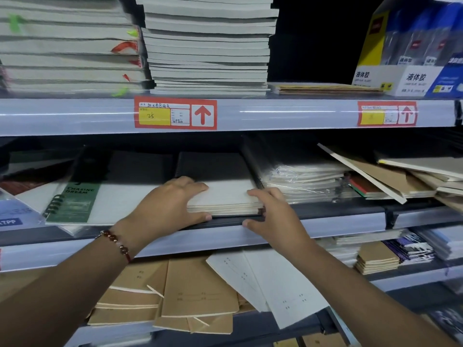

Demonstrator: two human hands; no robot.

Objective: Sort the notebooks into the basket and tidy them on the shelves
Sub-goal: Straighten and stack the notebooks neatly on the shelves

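pale grey metal shop shelves (313,116) with glossy rail strips and red-and-yellow price tags (175,115) carry tall stacks of white-edged notebooks (208,43) on the top tier. on the middle tier a small stack of cream, matte-covered notebooks (225,199) lies flat on a black spiral-bound book (213,166). the left hand (170,204), with a red beaded bracelet (116,242) at the wrist, grips the stack's left edge, fingers on top and thumb under, while the right hand (273,214) grips its right corner likewise.
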